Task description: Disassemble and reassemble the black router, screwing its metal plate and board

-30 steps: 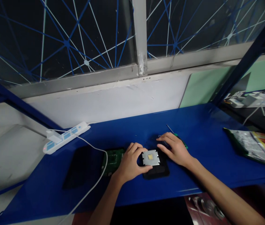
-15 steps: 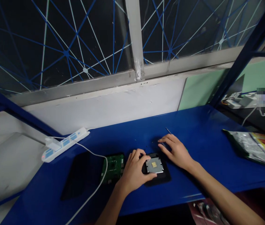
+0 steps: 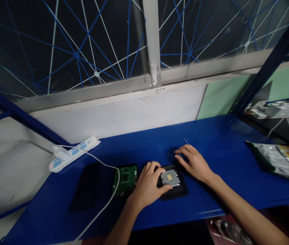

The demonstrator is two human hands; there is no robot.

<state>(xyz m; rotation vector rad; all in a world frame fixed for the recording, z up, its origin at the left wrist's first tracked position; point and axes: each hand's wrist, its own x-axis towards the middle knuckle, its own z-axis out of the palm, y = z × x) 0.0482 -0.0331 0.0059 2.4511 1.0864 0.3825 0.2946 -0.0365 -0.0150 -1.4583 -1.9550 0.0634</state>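
My left hand (image 3: pixel 148 183) grips a square silver metal plate (image 3: pixel 174 179) between thumb and fingers, at its left side. A small gold square sits in the middle of the plate, which lies on a black case part (image 3: pixel 184 190). To its upper right, my right hand (image 3: pixel 192 163) is closed low over the table with its fingers curled. A screwdriver's thin metal shaft (image 3: pixel 185 140) pokes out past the knuckles, and a bit of green shows near the wrist; the palm hides the rest. Tiny dark bits, too small to name, lie by the right fingertips.
Left of my left hand lies a green circuit board (image 3: pixel 125 178), a white cable (image 3: pixel 112 194) crossing it. Beyond are a dark flat panel (image 3: pixel 88 187) and a white power strip (image 3: pixel 78 153). A silver-and-yellow bag (image 3: pixel 277 161) rests at the right of the blue table (image 3: pixel 165 212).
The whole view has shifted slightly, so things appear a little further right. Both hands keep nearly the same pose and place beside the plate.
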